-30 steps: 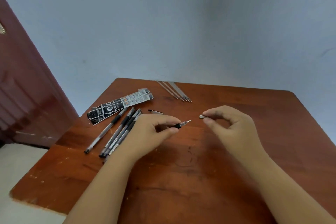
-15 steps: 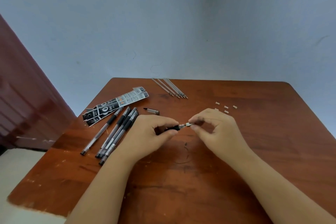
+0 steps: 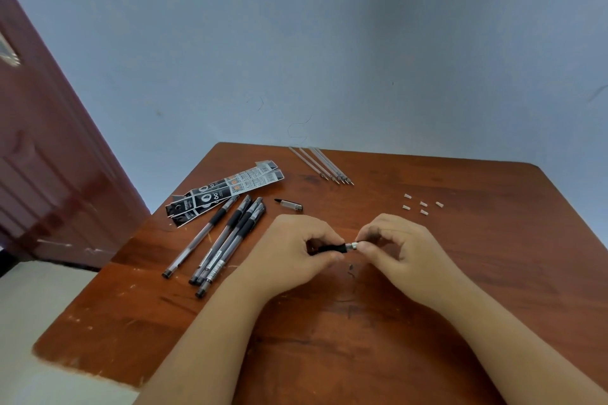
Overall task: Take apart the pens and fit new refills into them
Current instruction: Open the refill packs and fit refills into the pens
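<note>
On the wooden table point(image 3: 460, 273) we count, from our left: two black-and-white refill packets point(image 3: 227, 192) lying overlapped; a group of pens point(image 3: 227, 235) with black grips, side by side just below the packets; one loose pen cap point(image 3: 289, 204) near their upper ends. At the far edge we list a row of bare refills point(image 3: 324, 166), tips toward us. Far right: five small white end pieces point(image 3: 422, 204), scattered close together. At centre, our left hand point(image 3: 289, 256) grips a black pen section point(image 3: 332, 248), and our right hand point(image 3: 398, 250) pinches its silver tip piece point(image 3: 354, 246) between thumb and forefinger.
</note>
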{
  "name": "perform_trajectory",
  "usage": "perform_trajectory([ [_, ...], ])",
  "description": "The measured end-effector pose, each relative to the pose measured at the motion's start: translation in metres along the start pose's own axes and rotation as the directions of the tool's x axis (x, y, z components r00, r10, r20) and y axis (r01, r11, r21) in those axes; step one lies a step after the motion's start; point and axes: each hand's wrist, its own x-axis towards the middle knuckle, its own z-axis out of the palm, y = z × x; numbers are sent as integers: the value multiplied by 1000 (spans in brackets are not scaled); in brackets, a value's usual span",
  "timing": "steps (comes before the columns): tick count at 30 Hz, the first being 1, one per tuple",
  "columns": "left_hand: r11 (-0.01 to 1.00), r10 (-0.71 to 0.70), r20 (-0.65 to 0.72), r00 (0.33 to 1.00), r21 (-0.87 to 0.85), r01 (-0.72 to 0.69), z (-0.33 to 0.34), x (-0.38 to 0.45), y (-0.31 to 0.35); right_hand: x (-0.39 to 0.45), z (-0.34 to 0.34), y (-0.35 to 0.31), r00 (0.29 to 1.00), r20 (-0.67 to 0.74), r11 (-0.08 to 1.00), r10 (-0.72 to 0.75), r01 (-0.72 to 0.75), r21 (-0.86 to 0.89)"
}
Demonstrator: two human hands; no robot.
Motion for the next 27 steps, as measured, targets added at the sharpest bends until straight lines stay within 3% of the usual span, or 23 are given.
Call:
perform_trajectory([
  [7,1000,24,5,1000,14,-24,1,1,3,2,2,6,999,-9,999,38,-39,-26],
  [12,1000,-11,-55,998,-6,11,-1,1,2,1,-6,6,999,-24,990,-30,33,140],
  [16,1000,11,-51,999,-11,-11,0,0,4,1,0,5,990,-100,991,-102,110,70],
  [20,1000,25,-42,999,1,-25,-1,0,5,2,0,5,995,-80,997,-67,70,26],
  [24,1000,22,-57,998,16,-22,-2,1,2,2,-8,4,995,-84,992,-46,55,114],
  [27,1000,27,-73,997,8,-27,-1,0,1,2,-9,5,989,-87,986,-123,132,106],
])
